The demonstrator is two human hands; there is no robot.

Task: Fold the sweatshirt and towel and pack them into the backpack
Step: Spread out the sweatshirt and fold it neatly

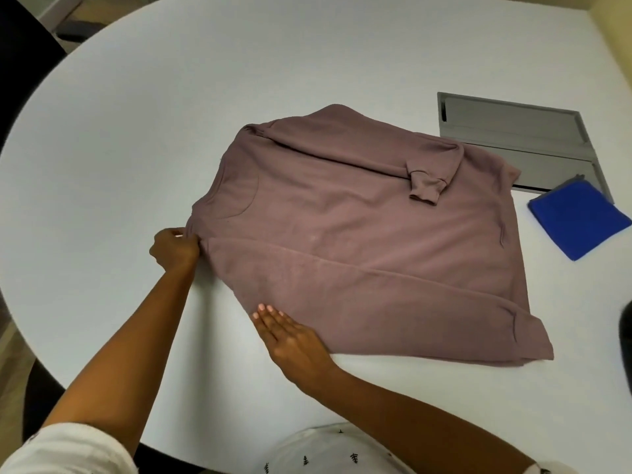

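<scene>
Step in hand: folding the sweatshirt (359, 241), approx. mid-way by the look of it. It lies flat on the table (136, 131), roughly centre, neck toward the person's left, hem toward the right. Both sleeves are laid in over the body: the far one w/ its cuff turned down onto the back, the near one along the near edge. The towel (578, 222), blue, sits as a folded square near the hem, one corner over a grey hatch (513, 138) set in the table top. Backpack: not identifiable; a dark shape at the right edge can't be made out.

Next move, prob.: bring the neck end over toward the hem to halve the length. That needs a grip at both shoulder corners, lifted together so the sleeves don't slide out.

The left hand (176, 248) reaches out, arm nearly straight, fingers curled & pinching the cloth at the near shoulder by the collar. The right hand (290, 333) lies flat, palm down, fingers straight & together, fingertips touching the near folded edge; it holds nothing.
</scene>
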